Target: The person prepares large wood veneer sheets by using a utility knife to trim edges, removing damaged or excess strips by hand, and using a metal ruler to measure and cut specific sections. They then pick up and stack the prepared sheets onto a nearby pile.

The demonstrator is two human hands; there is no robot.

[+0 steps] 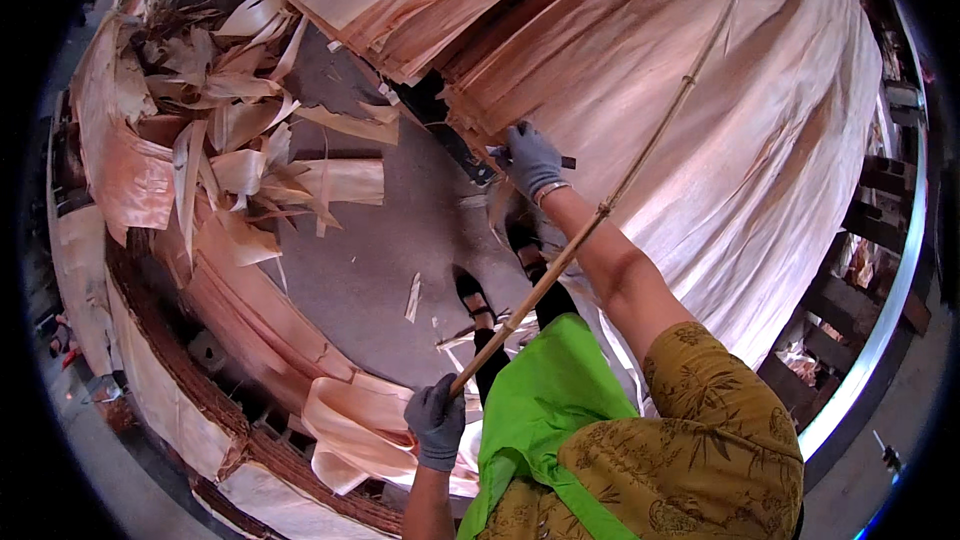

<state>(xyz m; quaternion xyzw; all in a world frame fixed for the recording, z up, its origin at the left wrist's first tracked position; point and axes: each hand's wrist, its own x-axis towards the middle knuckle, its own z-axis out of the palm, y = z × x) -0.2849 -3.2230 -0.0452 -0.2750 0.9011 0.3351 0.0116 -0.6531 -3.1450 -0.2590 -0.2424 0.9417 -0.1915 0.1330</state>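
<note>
Since the left hand [437, 422] grips the near end of the stick [648, 145] slanting far right over the wood sheets [740, 160], and the right hand [533, 155] a small tool [568, 162] near their left edge, keep the stick off the right forearm [618, 258].

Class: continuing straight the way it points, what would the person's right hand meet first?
Probably the large pale wood sheet just beyond the right hand; depth is unclear, so it might pass above.
</note>
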